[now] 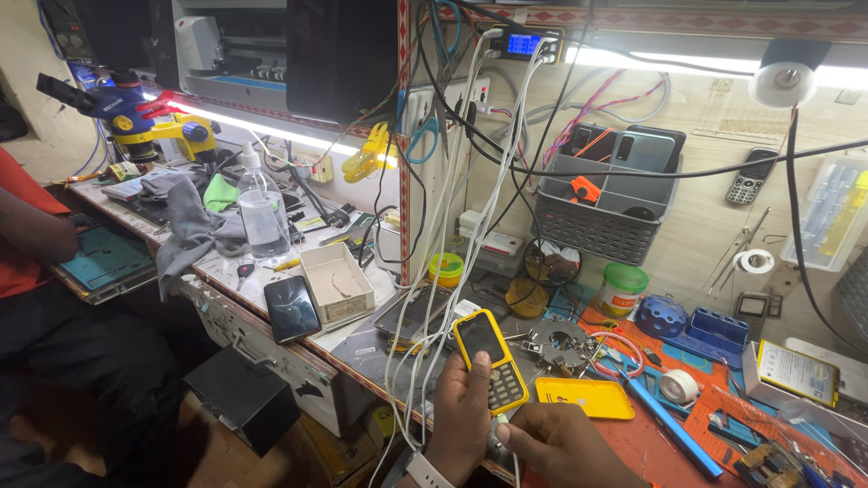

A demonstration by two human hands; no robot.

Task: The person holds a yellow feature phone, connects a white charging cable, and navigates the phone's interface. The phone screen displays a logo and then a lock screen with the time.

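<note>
Yellow keypad phone upright above the bench, dark screen up.

1. The left hand covered the lower left edge of the yellow keypad phone; its wrist ran off the bottom edge.
2. What the right hand pinched just below the phone was too small to tell.
3. Right of the grip, the circuit board was cut by the bottom edge.
4. Far left, a seated person was cropped.
</note>
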